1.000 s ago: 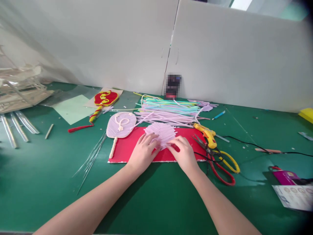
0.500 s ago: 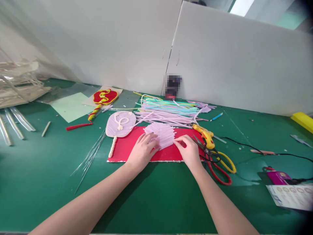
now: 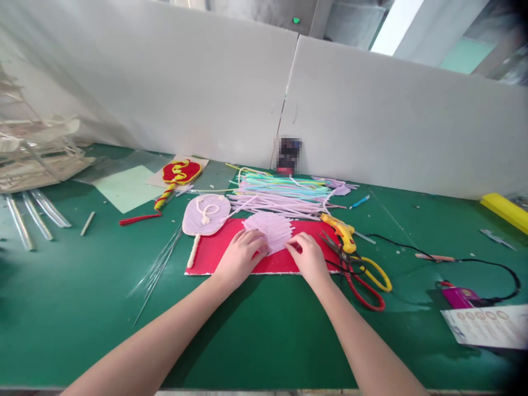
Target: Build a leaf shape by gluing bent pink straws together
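"What's under those hands on the red board (image 3: pixel 220 245)?"

"A lilac disc (image 3: pixel 275 228), about the middle of the board and reaching slightly past its far edge. It's ribbed, with rows slanting in to a centre line."

"And the grip?"

"The left hand (image 3: pixel 240 257) lays its fingers over the disc's left side, thumb by the lower rim; I can't tell whether it clamps or only presses. The right hand (image 3: pixel 309 257) has thumb and forefinger together, nipped on the disc's lower right rim, it seems. Whether they pinch a single row is too small to see."

"How would you do that well?"

"Let the left hand be the anchor: flat, light pressure, so nothing skids on the board. On the right, I'd use small tugs along the row, since sideways pulls would likely splay its neighbours. Soft stuff like that probably flattens if squeezed."

"The right-hand ends look ragged."

"So judge each row by its inner end. And mind the scissors (image 3: pixel 343 256), blades over the board's right end, near that hand, with the glue gun (image 3: pixel 341 230) at its far right corner."

"That round panel (image 3: pixel 216 224) across the board's far left corner?"

"A handy guide for how snugly rows should lie, I'd say."
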Available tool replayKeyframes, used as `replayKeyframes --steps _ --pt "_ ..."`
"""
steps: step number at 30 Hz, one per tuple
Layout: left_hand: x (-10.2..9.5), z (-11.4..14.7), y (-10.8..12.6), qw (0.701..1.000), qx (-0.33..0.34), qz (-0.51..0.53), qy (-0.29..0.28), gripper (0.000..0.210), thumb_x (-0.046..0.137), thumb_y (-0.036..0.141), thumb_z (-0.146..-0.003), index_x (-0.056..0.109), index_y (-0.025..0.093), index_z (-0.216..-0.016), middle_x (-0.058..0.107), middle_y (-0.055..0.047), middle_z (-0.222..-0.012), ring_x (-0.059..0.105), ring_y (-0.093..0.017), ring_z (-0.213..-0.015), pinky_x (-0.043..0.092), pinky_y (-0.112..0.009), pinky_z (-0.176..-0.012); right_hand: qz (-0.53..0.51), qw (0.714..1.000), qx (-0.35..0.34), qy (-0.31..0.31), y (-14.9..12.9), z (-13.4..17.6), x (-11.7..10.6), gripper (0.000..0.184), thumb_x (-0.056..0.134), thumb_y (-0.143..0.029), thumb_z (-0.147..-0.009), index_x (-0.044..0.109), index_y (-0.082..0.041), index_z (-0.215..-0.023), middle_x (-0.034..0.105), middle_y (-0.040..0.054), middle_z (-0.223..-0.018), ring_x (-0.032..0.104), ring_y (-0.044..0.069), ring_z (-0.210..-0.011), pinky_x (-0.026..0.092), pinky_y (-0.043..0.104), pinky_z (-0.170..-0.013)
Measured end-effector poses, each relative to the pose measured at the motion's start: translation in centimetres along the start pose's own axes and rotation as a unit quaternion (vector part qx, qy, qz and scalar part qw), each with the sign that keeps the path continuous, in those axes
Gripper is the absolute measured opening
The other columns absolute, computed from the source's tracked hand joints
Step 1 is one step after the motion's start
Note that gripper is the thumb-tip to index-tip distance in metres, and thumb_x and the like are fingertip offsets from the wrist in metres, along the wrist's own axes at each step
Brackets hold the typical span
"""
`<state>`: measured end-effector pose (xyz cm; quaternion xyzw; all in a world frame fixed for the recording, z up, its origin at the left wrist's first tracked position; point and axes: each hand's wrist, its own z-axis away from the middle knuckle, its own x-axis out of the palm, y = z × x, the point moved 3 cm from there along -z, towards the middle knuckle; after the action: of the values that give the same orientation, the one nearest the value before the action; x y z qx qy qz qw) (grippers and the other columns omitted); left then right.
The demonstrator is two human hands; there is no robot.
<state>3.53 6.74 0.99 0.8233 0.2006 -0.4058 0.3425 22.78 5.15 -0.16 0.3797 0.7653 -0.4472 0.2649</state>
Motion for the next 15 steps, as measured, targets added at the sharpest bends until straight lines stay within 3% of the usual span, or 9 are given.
replayKeyframes --steps 6,15 --pt "0.4 0.2 1.4 0.995 0.056 -0.04 -0.066 0.04 0.044 0.031 -0.094 0.046 0.023 -0.134 0.054 -0.007 -0.135 0.045 -0.022 -0.128 0.023 -0.05 -0.113 -0.003 0.995 0.036 0.095 0.2 -0.2 -1.3 0.026 0.044 -0.034 -0.093 0.06 -0.019 -0.079 0.059 0.0044 -0.073 0.055 0.017 -0.07 0.045 0.028 -0.07" --pt "2.1 -0.2 3.2 0.991 0.053 -0.088 -0.087 0.041 0.038 0.033 -0.095 0.048 0.018 -0.133 0.05 -0.008 -0.139 0.04 -0.024 -0.132 0.02 -0.049 -0.114 -0.022 0.995 0.052 0.086 0.4 -0.1 -0.5 0.038 0.031 -0.034 -0.098 0.064 -0.019 -0.088 0.069 0.0088 -0.085 0.063 0.018 -0.082 0.047 0.03 -0.08"
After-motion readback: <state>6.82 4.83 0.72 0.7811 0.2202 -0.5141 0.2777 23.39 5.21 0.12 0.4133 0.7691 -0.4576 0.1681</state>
